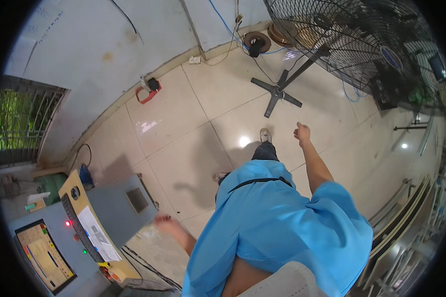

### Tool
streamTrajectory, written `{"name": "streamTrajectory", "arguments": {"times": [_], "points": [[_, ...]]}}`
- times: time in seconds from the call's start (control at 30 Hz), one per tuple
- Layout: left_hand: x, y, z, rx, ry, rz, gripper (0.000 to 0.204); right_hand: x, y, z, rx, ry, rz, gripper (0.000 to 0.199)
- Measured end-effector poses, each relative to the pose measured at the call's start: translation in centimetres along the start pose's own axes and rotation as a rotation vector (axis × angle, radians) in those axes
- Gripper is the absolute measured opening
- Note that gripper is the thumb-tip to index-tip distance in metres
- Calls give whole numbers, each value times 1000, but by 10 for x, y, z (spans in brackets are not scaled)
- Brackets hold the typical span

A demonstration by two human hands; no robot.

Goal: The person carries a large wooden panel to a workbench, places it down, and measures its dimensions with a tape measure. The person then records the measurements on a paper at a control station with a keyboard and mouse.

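Observation:
My right hand (pixel 302 133) hangs out in front of my body above the tiled floor. Its fingers are loosely bent, the thumb stands apart, and nothing shows in it. Motion smears my left hand (pixel 167 225), which hangs low on my left side beside the corner of a grey-blue machine console (pixel 116 208); its fingers cannot be made out. Neither hand visibly touches anything. I wear a light blue garment (pixel 292 222), and one shoe (pixel 265 135) is forward on the floor.
A large black standing fan (pixel 277 91) spreads its feet ahead on the right. The console carries a screen (pixel 45 255), keyboard (pixel 77 225), mouse (pixel 75 192) and papers (pixel 98 232). Metal bars (pixel 401 222) lean at the right. A red-framed object (pixel 148 91) and cable spool (pixel 257 43) lie near the wall.

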State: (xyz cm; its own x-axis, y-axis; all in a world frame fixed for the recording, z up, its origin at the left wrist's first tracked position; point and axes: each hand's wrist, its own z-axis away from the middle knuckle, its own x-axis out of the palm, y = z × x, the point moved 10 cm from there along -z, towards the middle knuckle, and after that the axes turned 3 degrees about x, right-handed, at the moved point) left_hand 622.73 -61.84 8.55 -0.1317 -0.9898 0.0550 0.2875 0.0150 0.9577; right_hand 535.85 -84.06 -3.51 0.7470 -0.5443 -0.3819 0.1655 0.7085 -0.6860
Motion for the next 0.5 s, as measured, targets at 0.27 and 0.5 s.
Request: {"name": "streamTrajectory", "arguments": {"times": [0.27,0.5], "points": [[509,95,411,227,-1187,7,39,-30,-198,-127,-234,-66,34,39],[674,233,552,628,-1536,223,85,-25,-248,-237,-439,118,263,57]]}}
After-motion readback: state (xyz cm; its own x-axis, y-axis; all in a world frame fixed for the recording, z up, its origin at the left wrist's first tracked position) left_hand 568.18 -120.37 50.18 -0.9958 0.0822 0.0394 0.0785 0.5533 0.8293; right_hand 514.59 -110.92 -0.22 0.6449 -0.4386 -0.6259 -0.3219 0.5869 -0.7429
